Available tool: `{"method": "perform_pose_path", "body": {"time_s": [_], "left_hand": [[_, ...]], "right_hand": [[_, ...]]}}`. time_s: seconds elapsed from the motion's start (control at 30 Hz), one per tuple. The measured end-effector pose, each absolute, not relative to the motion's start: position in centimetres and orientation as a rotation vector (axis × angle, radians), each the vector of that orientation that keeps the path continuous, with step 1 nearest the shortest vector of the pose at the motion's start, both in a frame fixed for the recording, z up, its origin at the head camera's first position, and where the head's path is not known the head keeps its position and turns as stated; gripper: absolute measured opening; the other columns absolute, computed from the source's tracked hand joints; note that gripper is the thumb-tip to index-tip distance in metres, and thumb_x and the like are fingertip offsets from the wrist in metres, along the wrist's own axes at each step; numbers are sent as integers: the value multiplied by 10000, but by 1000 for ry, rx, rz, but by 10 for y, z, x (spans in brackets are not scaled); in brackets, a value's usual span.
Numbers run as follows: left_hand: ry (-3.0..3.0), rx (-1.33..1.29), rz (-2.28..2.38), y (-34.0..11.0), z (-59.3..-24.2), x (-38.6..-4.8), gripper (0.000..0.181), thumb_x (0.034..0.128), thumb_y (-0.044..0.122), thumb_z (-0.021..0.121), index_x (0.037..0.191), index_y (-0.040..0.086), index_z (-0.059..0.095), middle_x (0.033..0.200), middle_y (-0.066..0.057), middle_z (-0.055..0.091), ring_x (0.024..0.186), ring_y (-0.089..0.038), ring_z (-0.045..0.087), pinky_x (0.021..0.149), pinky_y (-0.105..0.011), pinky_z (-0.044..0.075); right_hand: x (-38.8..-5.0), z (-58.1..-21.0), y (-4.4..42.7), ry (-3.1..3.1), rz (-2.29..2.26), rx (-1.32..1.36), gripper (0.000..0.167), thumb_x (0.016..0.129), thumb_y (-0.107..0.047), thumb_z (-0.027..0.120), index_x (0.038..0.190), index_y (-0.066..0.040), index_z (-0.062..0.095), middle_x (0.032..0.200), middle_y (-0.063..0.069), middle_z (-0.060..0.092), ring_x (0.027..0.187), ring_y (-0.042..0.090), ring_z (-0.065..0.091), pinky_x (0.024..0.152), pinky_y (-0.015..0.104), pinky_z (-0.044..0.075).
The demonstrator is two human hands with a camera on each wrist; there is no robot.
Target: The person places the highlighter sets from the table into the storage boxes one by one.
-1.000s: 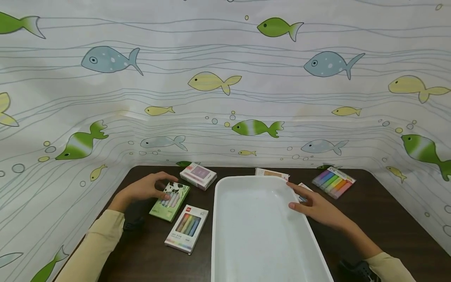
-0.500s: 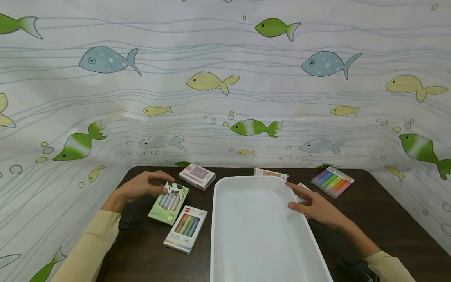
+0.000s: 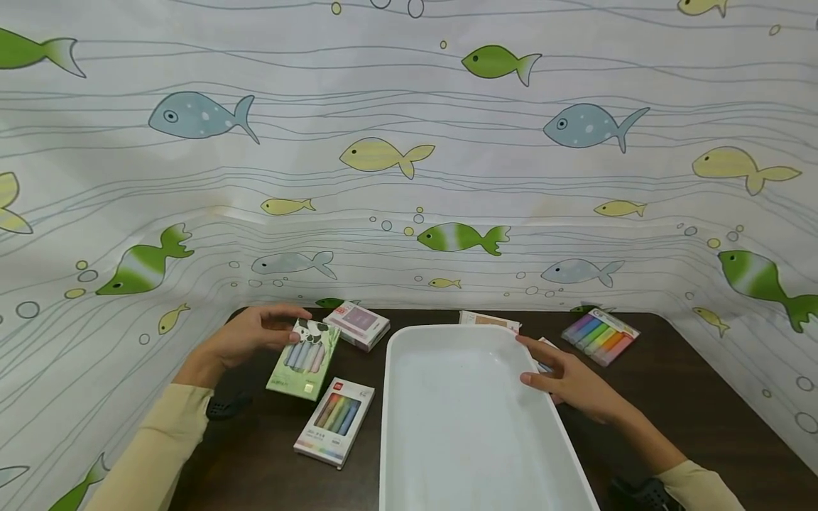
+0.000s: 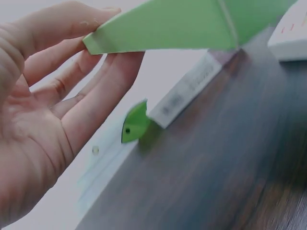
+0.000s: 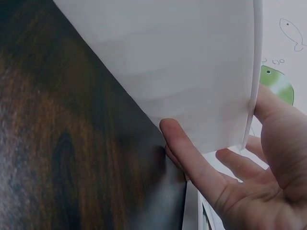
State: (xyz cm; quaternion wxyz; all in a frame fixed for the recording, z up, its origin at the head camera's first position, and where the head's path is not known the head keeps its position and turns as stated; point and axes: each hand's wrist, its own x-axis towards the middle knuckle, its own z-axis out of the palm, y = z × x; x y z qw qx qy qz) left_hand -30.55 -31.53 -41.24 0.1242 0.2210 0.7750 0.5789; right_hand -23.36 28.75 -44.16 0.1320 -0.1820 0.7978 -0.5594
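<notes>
Between left fingers point(image 4: 101, 96) hangs a green box point(image 3: 304, 360)

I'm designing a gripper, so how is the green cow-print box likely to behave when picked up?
Held near its top by the left hand, the green cow-print box shows no sag, so it is probably stiff. Its flat faces suggest it won't readily roll. The slim sticks showing on its front may be fragile if dropped.

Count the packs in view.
6: green pack in the left hand; white pack nearer the person; purple-fronted pack beyond; beige pack behind the tray; partly hidden pack by the right hand; rainbow pack far right. The tray may hide more.
</notes>
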Motion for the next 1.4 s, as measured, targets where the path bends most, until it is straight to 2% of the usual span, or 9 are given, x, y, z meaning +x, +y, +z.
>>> {"method": "perform_pose_path", "body": {"time_s": [0.13, 0.43, 0.67, 0.83, 1.2, 1.33, 1.4], "left_hand": [[2263, 652, 1691, -302, -403, -302, 440, 945, 83, 746, 1367, 64, 623, 1402, -185, 526, 1088, -357, 644, 841, -496, 563], [2181, 721, 1731, -273, -385, -292, 478, 962, 51, 717, 1401, -26, 548, 1255, -222, 630, 1029, -360, 658, 830, -494, 569], [2123, 675, 1763, -244, -378, -284, 497, 958, 90, 733, 1418, 15, 561, 1198, -217, 679, 1038, -346, 681, 883, -481, 551], [2103, 681, 1753, -227, -374, -276, 500, 945, 112, 753, 1403, 11, 579, 1127, -233, 689, 946, -314, 679, 869, -495, 552], [2033, 709, 1765, -201, -369, -259, 494, 919, 76, 774, 1375, 6, 598, 1131, -266, 656, 950, -321, 672, 851, -485, 568], [2014, 720, 1779, -191, -369, -252, 488, 902, 58, 789, 1353, 0, 613, 1263, -212, 560, 962, -307, 677, 847, -482, 570], [2015, 732, 1771, -186, -370, -248, 486, 893, 61, 800, 1343, 7, 624, 1274, -199, 534, 969, -306, 679, 846, -481, 571]], "right_hand": [[-234, -440, 288, 2314, -1622, -523, 698, 1017, -186, 669, 1617, -256, 319, 1637, 216, 207, 1127, 366, 645, 744, 503, 593], [-236, -440, 288, 2326, -1610, -514, 688, 1017, -200, 670, 1612, -255, 329, 1633, 250, 199, 1168, 373, 620, 756, 496, 592], [-235, -441, 289, 2318, -1615, -501, 694, 1013, -191, 675, 1611, -276, 332, 1636, 232, 201, 1186, 388, 608, 757, 502, 592], [-234, -440, 289, 2303, -1628, -495, 704, 1014, -190, 674, 1617, -267, 319, 1637, 242, 186, 1177, 397, 612, 764, 508, 590], [-235, -439, 288, 2324, -1594, -547, 693, 1019, -185, 663, 1618, -206, 315, 1623, 304, 154, 1199, 434, 593, 751, 484, 596], [-235, -439, 288, 2336, -1581, -534, 696, 1018, -199, 666, 1619, -213, 315, 1622, 303, 161, 1223, 437, 576, 760, 477, 596], [-235, -439, 288, 2333, -1586, -509, 703, 1013, -207, 675, 1618, -233, 318, 1628, 285, 169, 1223, 427, 579, 767, 479, 594]]}}
